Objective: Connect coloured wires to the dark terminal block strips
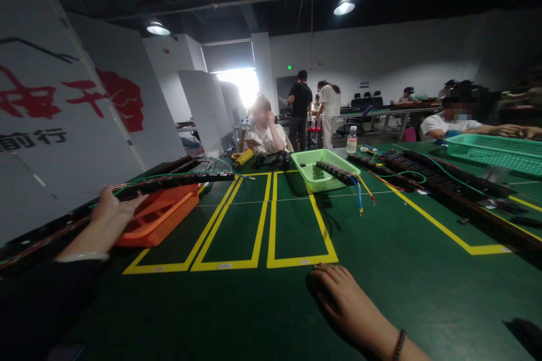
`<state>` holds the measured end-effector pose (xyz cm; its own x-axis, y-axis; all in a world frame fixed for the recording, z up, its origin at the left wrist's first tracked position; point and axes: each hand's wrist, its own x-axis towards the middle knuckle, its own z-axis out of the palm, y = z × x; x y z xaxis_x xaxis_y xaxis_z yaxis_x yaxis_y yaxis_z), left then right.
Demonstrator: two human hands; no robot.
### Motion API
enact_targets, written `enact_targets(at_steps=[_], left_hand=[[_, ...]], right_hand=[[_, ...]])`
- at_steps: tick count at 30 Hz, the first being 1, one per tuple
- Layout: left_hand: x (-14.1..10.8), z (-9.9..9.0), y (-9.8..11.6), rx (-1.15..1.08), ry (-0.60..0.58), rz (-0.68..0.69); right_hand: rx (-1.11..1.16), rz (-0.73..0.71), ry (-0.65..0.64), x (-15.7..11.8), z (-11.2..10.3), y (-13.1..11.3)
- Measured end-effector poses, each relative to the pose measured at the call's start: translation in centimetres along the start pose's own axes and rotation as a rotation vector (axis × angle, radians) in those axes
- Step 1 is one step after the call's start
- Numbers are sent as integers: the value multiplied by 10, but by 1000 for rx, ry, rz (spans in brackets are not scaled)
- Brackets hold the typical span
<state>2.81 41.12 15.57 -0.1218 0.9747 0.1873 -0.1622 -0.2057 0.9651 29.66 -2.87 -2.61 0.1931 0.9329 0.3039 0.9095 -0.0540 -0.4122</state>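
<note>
Work surface seen from the wearer's head. Largest, we note the dark-green flat tabletop (262,310), marked in yellow tape (283,263) with long rectangles. On its left side stands the orange rectangular plastic basket (169,225); further off, right of centre, stands the light-green perforated plastic basket (324,185).

Across the far part of the orange basket lies the long, narrow black strip with green wire (195,179). We read its long axis as crosswise to the view, its near end at the left hand (110,215) and its far end pointing right, out past the basket. From that hand the strip lies just beyond and to the right; the left hand is clearly the nearer. Its grip is spread, fingers extended and palm turned up; we cannot tell whether it touches strip or basket.

The right hand (339,293) rests back-up on the bare tabletop, well apart from both baskets. Its fingers are bent and their underside hidden, so we cannot tell how that grip stands.

Smaller, a short black ribbed strip (336,173) leans over the light-green basket's rim, its blue leads (360,197) hanging outside.
</note>
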Motion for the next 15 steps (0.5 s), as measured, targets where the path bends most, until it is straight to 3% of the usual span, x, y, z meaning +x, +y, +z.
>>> enact_targets(at_steps=[6, 11, 15], left_hand=[[-22, -44, 12, -47, 22, -354], [-46, -75, 20, 71, 46, -427], [-63, -95, 9, 136, 0, -476]], right_hand=[[-4, -19, 22, -3, 2, 1], [-27, -42, 95, -7, 2, 4], [-74, -26, 178, -9, 8, 8]])
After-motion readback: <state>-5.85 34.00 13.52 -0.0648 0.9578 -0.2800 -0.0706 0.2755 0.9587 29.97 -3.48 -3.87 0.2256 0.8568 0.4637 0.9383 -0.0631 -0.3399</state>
